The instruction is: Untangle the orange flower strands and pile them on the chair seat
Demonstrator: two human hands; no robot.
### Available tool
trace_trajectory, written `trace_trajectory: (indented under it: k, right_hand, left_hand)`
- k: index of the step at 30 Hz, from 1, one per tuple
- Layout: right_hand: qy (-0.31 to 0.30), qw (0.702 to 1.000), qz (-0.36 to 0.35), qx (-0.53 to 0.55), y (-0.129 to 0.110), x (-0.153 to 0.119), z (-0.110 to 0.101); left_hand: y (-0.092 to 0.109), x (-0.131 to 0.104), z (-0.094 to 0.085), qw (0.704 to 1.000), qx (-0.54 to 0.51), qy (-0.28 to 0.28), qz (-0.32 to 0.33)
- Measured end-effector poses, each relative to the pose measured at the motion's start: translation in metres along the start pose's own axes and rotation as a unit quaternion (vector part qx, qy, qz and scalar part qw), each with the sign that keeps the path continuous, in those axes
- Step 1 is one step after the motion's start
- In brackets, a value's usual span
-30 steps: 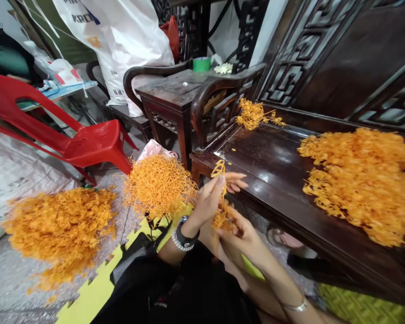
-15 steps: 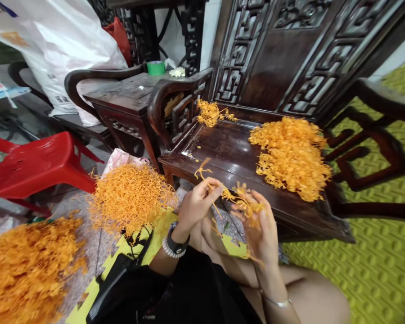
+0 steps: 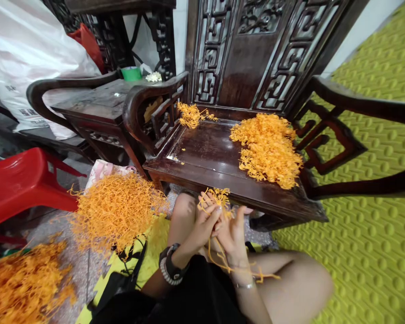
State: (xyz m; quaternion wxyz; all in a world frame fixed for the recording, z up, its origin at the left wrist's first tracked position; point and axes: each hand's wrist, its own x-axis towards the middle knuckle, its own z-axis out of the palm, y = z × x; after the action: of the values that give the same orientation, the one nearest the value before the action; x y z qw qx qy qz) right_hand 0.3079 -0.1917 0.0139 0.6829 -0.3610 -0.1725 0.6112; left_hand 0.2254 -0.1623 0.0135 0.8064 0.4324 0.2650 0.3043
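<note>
Both of my hands are close together above my lap, in front of the dark wooden chair. My left hand (image 3: 205,225) is closed on orange strands (image 3: 220,198), its fingers over the palm side of the other hand. My right hand (image 3: 232,231) lies palm up beneath the strands, thumb apart, with the strands across its fingers. Long thin stems (image 3: 222,261) trail down over the right wrist. On the chair seat (image 3: 205,153) rest a large orange pile (image 3: 268,148) at the right and a small orange clump (image 3: 192,115) at the back left.
A heap of thin orange strands (image 3: 116,209) stands left of my legs, with another orange heap (image 3: 27,283) at the lower left. Beyond them are a red stool (image 3: 16,180), a side table (image 3: 94,101) with green tape (image 3: 131,73), and white sacks (image 3: 37,49). Yellow mat (image 3: 367,252) lies right.
My hands have come together, and the strands are now gathered across the right fingers, with stems trailing over the wrist. The view has turned, shifting the chair and piles leftward.
</note>
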Motion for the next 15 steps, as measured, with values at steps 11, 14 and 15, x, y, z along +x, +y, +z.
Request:
trace_trajectory:
  k: [11, 14, 15]
  right_hand:
    - [-0.265, 0.924, -0.153, 0.231, -0.061, -0.012, 0.012]
    - [-0.363, 0.881, -0.189, 0.237, -0.071, -0.028, 0.02]
    - [-0.373, 0.873, -0.21, 0.233, -0.075, -0.034, 0.02]
  left_hand:
    - [0.002, -0.034, 0.008, 0.967, -0.175, -0.175, -0.069]
    - [0.006, -0.043, 0.002, 0.925, -0.268, -0.24, -0.126]
    - [0.006, -0.045, 0.0, 0.914, -0.284, -0.254, -0.142]
